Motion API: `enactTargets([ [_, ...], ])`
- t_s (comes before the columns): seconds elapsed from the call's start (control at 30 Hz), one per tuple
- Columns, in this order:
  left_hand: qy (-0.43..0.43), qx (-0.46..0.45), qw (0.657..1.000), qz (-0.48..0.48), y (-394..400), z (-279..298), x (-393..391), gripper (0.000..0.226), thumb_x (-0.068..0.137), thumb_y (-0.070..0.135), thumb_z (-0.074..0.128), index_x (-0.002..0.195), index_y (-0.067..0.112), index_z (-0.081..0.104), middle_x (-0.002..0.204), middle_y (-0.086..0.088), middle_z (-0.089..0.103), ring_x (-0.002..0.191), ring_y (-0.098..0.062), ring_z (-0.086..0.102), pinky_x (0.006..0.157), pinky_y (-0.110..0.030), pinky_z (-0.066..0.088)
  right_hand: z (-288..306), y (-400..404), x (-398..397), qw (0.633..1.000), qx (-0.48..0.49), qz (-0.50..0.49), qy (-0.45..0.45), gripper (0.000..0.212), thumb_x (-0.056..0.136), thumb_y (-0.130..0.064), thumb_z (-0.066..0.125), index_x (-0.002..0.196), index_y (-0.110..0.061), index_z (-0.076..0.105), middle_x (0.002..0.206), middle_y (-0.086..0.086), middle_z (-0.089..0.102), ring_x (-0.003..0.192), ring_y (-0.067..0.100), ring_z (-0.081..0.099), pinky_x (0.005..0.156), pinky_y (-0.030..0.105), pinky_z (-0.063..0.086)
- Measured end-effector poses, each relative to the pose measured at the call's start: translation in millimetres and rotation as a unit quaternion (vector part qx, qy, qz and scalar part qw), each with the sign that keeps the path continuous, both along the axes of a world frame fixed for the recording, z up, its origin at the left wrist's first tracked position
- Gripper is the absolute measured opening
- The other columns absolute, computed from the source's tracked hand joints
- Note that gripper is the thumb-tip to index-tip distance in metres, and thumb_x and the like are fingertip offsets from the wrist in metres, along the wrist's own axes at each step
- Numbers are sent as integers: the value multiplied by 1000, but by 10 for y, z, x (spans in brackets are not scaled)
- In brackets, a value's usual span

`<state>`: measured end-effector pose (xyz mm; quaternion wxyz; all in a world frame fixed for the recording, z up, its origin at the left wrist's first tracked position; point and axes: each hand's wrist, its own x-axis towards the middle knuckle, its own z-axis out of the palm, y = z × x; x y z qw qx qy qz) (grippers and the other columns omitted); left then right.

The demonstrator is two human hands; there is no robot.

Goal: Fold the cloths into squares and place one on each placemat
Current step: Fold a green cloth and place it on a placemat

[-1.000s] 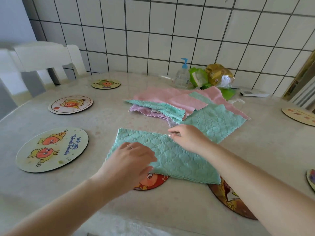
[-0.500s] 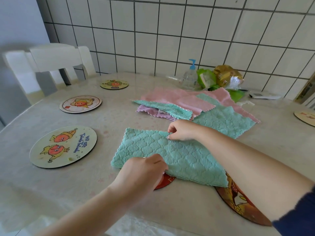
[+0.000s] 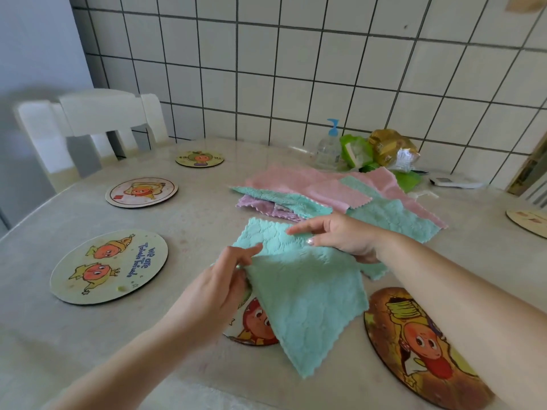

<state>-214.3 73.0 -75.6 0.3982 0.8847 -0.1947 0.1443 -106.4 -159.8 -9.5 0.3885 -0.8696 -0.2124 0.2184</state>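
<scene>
A corner of a quilted mint-green microfibre cloth (image 3: pixel 299 279) is pinched between thumb and curled fingers of the left hand (image 3: pixel 219 282), its index finger extended; the cloth's left edge is lifted off the pale marbled table (image 3: pixel 189 223). The right hand (image 3: pixel 340 236) is laid across the cloth's far edge, fingers mostly straight and spread; whether the thumb has anything pinched beneath cannot be told. The cloth is seen half folded, its long axis running from the far left down toward the near right, where a scalloped corner hangs over a red round cartoon placemat (image 3: pixel 254 324), largely hidden underneath. A brown round placemat (image 3: pixel 414 344) lies just beside that corner, on the right arm's side. A pale green round placemat printed with two orange figures (image 3: pixel 109 270) sits to the left, nearer the left hand, with two smaller round mats (image 3: pixel 142 192) beyond it. The fold is judged unfinished: the raised left edge would have to be carried across toward the right hand. A heap of unfolded pink, lilac and green cloths (image 3: pixel 319 190) waits behind.
</scene>
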Motion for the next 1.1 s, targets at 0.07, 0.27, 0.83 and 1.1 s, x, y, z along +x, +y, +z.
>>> enactTargets([
  [0.07,-8,23,999,-28,70,120,31,21,96,17,38,94,38,34,132,39,37,111,0,54,88,-25,47,28,-41,-77,999,32,-5,-13,40,92,-2,49,118,-31,59,137,-13,49,119,-10,45,98,8,35],
  [0.27,89,-103,982,-131,388,256,465,7,85,29,41,85,32,47,136,26,46,132,4,36,104,-28,37,-89,-109,-334,981,173,-68,57,50,93,1,45,138,-20,42,129,9,54,117,28,55,94,38,49],
  [0.83,-143,355,908,-171,662,-194,404,50,87,30,41,136,40,40,146,15,36,140,-4,24,116,-35,15,-720,-184,-770,984,63,4,-168,75,83,10,48,135,-44,40,149,-30,18,134,22,33,101,29,44],
  [1.1,-93,325,915,-221,602,-232,409,43,89,26,43,130,38,48,139,15,47,132,1,37,112,-31,29,-755,-217,-800,913,-68,134,-380,49,80,4,62,120,-25,62,133,-9,53,120,4,51,98,17,43],
])
